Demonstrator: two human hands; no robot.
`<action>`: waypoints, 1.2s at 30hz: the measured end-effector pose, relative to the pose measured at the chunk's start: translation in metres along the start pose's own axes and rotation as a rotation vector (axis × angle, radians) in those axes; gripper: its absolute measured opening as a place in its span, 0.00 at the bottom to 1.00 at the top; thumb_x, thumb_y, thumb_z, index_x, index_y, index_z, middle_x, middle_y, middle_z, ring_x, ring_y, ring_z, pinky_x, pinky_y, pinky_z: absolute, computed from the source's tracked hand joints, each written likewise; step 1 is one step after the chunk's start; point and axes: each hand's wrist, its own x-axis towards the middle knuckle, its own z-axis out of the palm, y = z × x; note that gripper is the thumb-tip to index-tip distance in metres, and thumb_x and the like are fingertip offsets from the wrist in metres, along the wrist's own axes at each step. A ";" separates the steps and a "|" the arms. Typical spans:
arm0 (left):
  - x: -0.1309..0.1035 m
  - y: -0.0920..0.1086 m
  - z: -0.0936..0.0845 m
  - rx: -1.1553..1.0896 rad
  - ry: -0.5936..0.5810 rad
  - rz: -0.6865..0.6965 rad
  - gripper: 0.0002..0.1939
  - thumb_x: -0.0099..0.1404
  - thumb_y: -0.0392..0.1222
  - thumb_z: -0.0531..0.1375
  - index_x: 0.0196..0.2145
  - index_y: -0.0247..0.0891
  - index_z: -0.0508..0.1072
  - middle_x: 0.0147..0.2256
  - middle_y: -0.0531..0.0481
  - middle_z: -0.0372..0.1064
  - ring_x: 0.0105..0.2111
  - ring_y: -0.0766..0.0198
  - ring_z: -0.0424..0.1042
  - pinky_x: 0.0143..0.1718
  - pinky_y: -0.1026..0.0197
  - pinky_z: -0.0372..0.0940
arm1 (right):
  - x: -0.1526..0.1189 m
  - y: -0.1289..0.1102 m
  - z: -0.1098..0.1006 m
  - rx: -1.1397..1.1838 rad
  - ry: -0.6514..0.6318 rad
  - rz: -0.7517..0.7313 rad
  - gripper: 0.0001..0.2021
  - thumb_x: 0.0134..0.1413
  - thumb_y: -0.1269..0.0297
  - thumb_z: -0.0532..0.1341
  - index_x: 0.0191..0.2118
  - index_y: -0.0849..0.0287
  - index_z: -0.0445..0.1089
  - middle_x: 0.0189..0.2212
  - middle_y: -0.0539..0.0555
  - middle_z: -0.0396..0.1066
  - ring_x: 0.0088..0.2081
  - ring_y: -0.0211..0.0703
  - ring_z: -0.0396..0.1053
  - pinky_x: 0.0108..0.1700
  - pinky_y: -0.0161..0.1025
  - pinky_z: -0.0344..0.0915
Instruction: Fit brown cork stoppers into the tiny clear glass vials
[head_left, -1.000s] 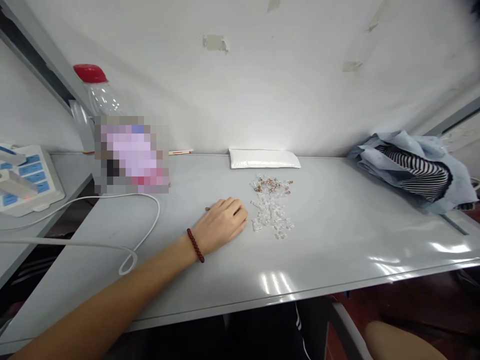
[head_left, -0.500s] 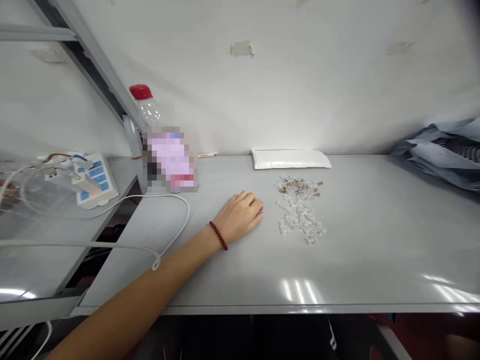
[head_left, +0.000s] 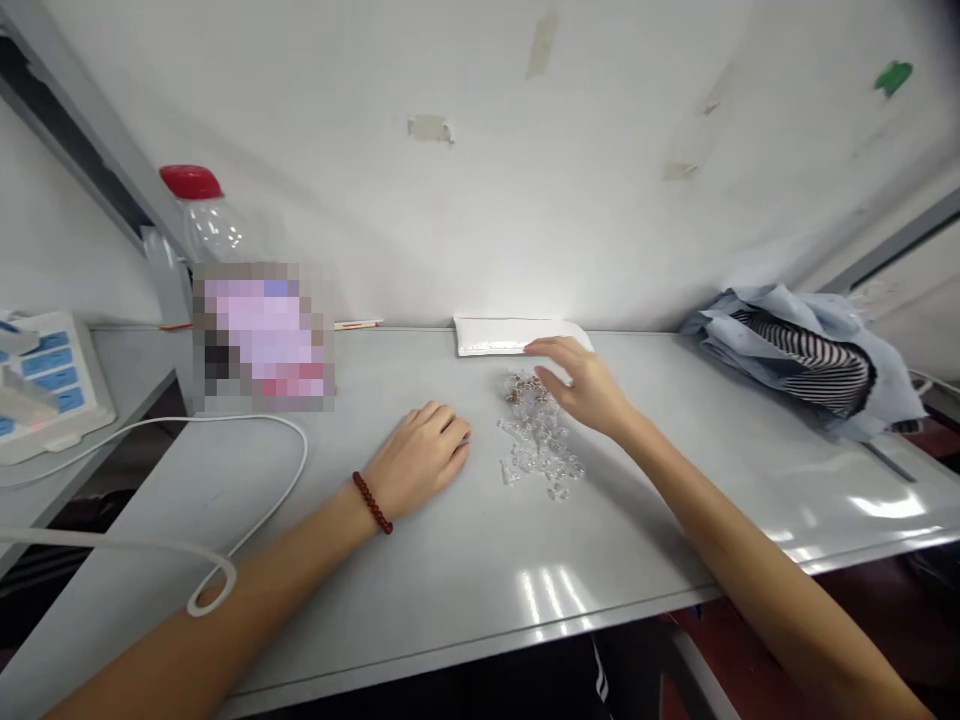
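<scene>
A loose pile of small clear pieces (head_left: pixel 541 445) lies on the grey, glossy tabletop (head_left: pixel 442 580), with brown pieces (head_left: pixel 516 394) at its far edge. Over that far edge is the right hand (head_left: pixel 585 385), its thumb and fingers apart and curved. Just left of the pile, the left hand (head_left: pixel 420 455) rests palm down, fingers loosely bent; whether they hold anything I cannot tell. Directly behind the pile, a white packet (head_left: pixel 484 338) lies near the foot of the scuffed white wall (head_left: pixel 465 230), which bears scraps of tape (head_left: pixel 429 128). Farther left of the pile are a white cable (head_left: pixel 247 417), a pixelated patch, a red-capped bottle (head_left: pixel 214 225) and, farthest, a power strip (head_left: pixel 94 390). Well right of the pile sits a crumpled blue-grey bundle (head_left: pixel 720 330) with striped cloth (head_left: pixel 817 370). Light streaks shine on the surface in front of the pile.
</scene>
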 end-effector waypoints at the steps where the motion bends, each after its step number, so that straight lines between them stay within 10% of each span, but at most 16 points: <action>1: 0.000 0.000 0.000 -0.001 0.000 0.000 0.08 0.72 0.37 0.51 0.38 0.35 0.69 0.37 0.45 0.69 0.38 0.56 0.66 0.39 0.53 0.63 | -0.002 0.004 0.005 -0.007 -0.025 0.001 0.15 0.64 0.70 0.56 0.54 0.57 0.70 0.52 0.60 0.71 0.54 0.52 0.68 0.54 0.56 0.67; 10: 0.001 -0.001 0.001 0.001 0.013 0.001 0.09 0.72 0.38 0.50 0.37 0.36 0.69 0.36 0.45 0.69 0.38 0.55 0.65 0.39 0.53 0.63 | 0.000 -0.004 0.039 -0.131 -0.298 -0.022 0.26 0.59 0.83 0.48 0.53 0.52 0.74 0.54 0.54 0.73 0.59 0.55 0.63 0.54 0.55 0.60; 36: 0.003 0.003 0.004 -0.104 0.092 -0.096 0.10 0.71 0.41 0.52 0.43 0.36 0.71 0.40 0.44 0.70 0.42 0.53 0.67 0.44 0.50 0.65 | 0.001 -0.012 0.041 -0.062 -0.170 -0.006 0.07 0.58 0.72 0.60 0.39 0.58 0.76 0.35 0.55 0.76 0.42 0.49 0.69 0.49 0.48 0.59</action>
